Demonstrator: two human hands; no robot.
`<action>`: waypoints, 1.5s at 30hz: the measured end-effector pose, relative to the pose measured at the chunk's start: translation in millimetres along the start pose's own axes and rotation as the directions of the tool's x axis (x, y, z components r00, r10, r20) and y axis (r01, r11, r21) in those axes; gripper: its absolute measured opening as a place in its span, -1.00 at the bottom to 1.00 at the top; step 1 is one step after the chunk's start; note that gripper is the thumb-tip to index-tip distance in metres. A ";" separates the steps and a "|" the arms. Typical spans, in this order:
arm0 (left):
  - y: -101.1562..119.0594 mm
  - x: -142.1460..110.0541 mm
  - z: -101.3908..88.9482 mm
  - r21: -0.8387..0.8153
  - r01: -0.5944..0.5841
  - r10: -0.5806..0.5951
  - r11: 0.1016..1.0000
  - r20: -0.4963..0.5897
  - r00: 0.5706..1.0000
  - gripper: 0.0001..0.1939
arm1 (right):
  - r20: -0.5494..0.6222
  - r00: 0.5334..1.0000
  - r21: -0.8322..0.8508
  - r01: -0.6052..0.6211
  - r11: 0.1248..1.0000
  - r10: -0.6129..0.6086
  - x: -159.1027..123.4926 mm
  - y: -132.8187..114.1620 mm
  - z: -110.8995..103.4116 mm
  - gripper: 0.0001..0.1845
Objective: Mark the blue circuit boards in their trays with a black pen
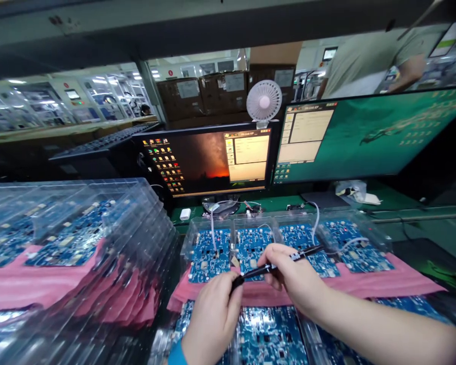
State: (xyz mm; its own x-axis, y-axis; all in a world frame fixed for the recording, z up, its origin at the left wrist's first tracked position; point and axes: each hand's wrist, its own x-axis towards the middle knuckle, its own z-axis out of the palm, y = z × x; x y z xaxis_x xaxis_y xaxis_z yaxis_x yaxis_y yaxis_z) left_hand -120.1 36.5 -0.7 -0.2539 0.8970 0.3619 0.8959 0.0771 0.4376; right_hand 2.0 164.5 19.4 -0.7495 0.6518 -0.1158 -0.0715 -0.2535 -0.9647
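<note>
A slim black marker pen with white lettering (254, 272) is held slantwise over blue circuit boards. My left hand (213, 312) is closed on its lower left end, which looks like a cap. Farther up the barrel, my right hand (294, 279) has its fingers wrapped round the pen, whose other end points up to the right. Beneath the hands a clear plastic tray (188, 243) holds several boards, such as the circuit board (207, 241) at the left of the back row. A pink sheet (372, 281) lies between the back and front rows.
Stacked clear trays (144, 203) of boards with pink sheets rise at the left. Behind stand two monitors (197, 157) and a small white fan (264, 101). White cables (316, 220) run to the boards. A person (353, 63) stands beyond the right monitor.
</note>
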 end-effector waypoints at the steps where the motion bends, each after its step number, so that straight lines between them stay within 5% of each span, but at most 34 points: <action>1: 0.8 0.0 -0.5 0.007 -0.026 0.026 1.000 0.009 1.000 -0.80 | 0.023 1.000 -0.021 -0.016 1.000 0.016 -1.0 0.2 1.4 -0.70; 6: 6.0 -2.7 -3.9 -0.013 -0.178 0.178 0.984 0.099 0.979 -0.83 | 0.167 0.985 -0.152 -0.011 0.988 0.037 -11.4 16.5 13.0 -0.66; 9: 6.9 -6.6 -5.1 -0.074 -0.254 0.262 0.964 0.124 0.957 -0.84 | 0.219 0.966 -0.265 0.192 0.945 -0.135 -21.0 28.7 15.9 -0.57; 12: 6.7 -6.1 -7.6 -0.092 -0.307 0.316 0.947 0.109 0.943 -0.81 | 0.249 0.905 -0.423 0.422 0.802 -0.345 -25.5 27.9 12.7 -0.57; 15: 2.8 4.8 -14.6 -0.068 -0.264 0.272 0.962 0.200 0.941 -0.80 | 0.328 0.911 -0.540 0.399 0.741 -0.251 -18.4 16.2 5.8 -0.59; 17: -5.4 17.7 -19.3 0.003 -0.140 0.136 0.990 0.205 0.969 -0.77 | 0.368 0.916 -0.611 0.367 0.702 -0.158 -8.0 9.6 2.0 -0.58; 19: -19.2 32.5 -20.6 0.146 0.084 -0.104 0.986 0.139 0.985 -0.72 | 0.441 0.886 -0.735 0.450 0.508 -0.147 4.6 8.4 1.3 -0.63; 21: -36.5 45.9 -16.9 0.314 0.267 -0.319 0.911 0.127 0.939 -0.69 | 0.590 0.792 -0.774 0.611 0.169 -0.157 16.8 13.2 4.5 -0.76; 22: -45.2 51.2 -13.5 0.376 0.293 -0.375 0.879 0.165 0.912 -0.70 | 0.675 0.725 -0.729 0.684 0.030 -0.139 22.3 17.4 7.2 -0.80; 24: -60.1 58.1 -5.7 0.430 0.271 -0.404 0.861 0.257 0.878 -0.73 | 0.772 0.622 -0.634 0.765 -0.109 -0.129 31.1 27.9 13.1 -0.75; 30: -74.1 64.1 5.4 0.328 0.293 -0.397 0.898 0.320 0.860 -0.73 | 0.755 0.654 -0.656 0.752 -0.064 -0.047 41.4 50.6 16.8 -0.70; 36: -69.1 74.9 11.3 0.393 0.325 -0.459 0.860 0.318 0.830 -0.71 | 0.745 0.663 -0.665 0.747 0.004 0.072 44.7 43.5 11.2 -0.74; 40: -69.2 76.3 17.3 0.519 0.247 -0.434 0.818 0.277 0.857 -0.71 | 0.731 0.670 -0.679 0.733 0.040 0.128 46.4 40.7 11.3 -0.74; 45: -68.4 74.4 22.4 0.658 0.089 -0.340 0.747 0.264 0.903 -0.71 | 0.722 0.689 -0.692 0.718 0.078 0.060 49.2 47.0 9.8 -0.75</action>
State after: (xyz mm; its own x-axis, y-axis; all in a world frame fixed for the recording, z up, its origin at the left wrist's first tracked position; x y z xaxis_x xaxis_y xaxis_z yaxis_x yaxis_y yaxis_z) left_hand -192.1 107.7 -22.2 -0.4374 0.8984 -0.0388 0.8870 0.4239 -0.1828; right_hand -44.7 177.6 -29.4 -0.9961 -0.0822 0.0332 -0.0886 0.9427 -0.3218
